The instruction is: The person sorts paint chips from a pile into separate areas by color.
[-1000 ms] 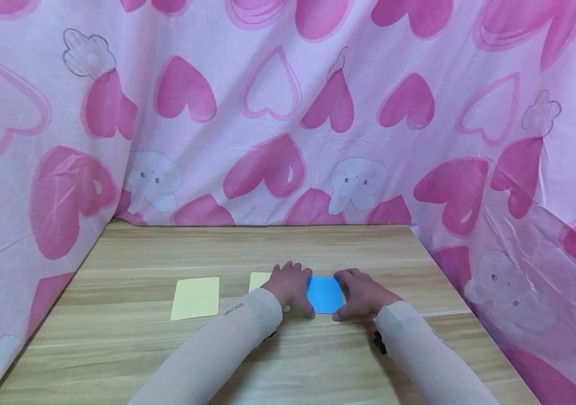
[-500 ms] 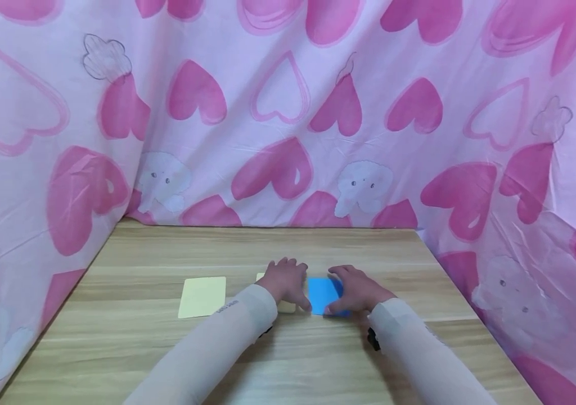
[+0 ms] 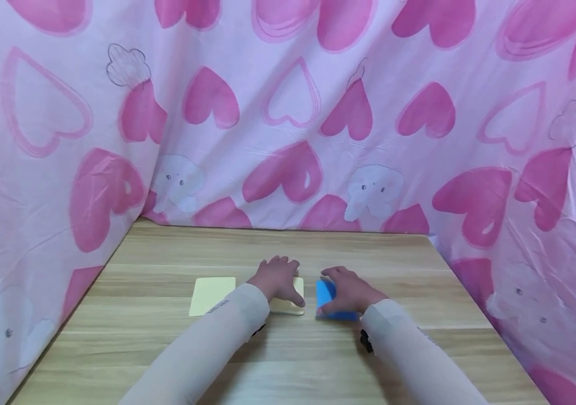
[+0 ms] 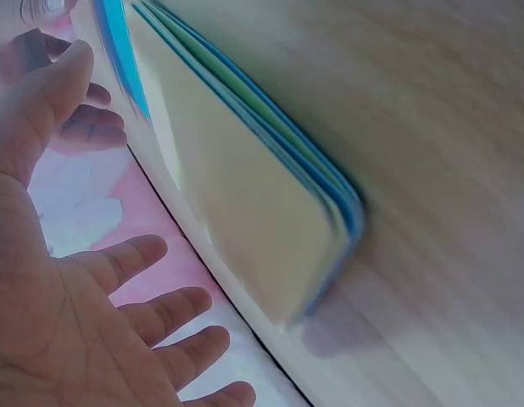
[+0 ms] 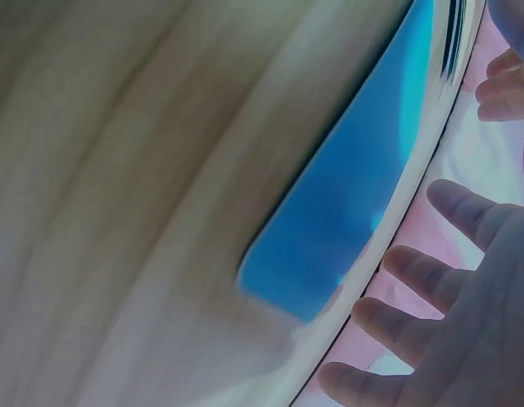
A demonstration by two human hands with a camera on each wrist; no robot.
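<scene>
In the head view my left hand (image 3: 278,281) hovers over a stack of cards, its fingers spread and holding nothing. That card stack (image 4: 236,178) has a pale yellow top, with blue and green edges showing in the left wrist view. To the right, my right hand (image 3: 351,289) is loosely spread above a blue card (image 3: 323,292) and partly covers it. In the right wrist view the blue card (image 5: 347,203) lies flat, apart from the relaxed fingers. A pale yellow card (image 3: 212,295) lies to the left of the stack.
The cards lie on a wood-grain table (image 3: 166,360). A pink curtain (image 3: 288,129) with hearts encloses its back and both sides. Pale sleeves (image 3: 202,343) cover both forearms, with a small black device (image 3: 365,341) at the right wrist.
My left hand has moved left, away from the blue card and over the yellow-topped stack. My right hand has shifted left over the blue card. The head view has turned slightly left.
</scene>
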